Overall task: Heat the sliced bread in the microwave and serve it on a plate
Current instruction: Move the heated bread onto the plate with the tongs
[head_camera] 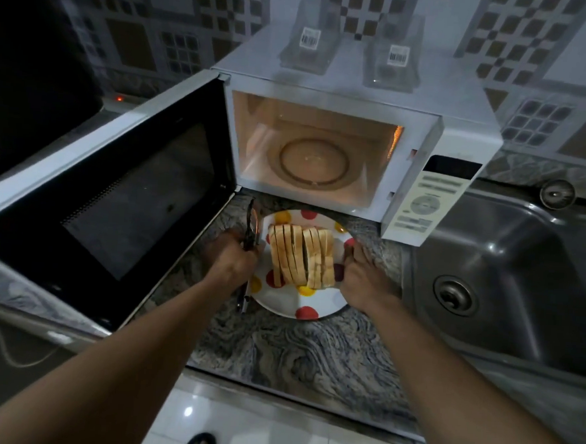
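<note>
The dotted plate (290, 302) holds the sliced bread (301, 256), slices on edge in a left-to-right row, and rests on the counter (311, 353) just before the open microwave (327, 83), whose lit cavity shows a glass turntable (314, 163). Each slice's long edge runs from the person toward the oven mouth. The left hand (233, 257) curls its fingers round dark tongs (250, 234) at the plate's left rim, the right hand (360, 277) grips the right rim, thumb on top; the door (115, 193) stands open at left, a sink (522, 270) at right.
</note>
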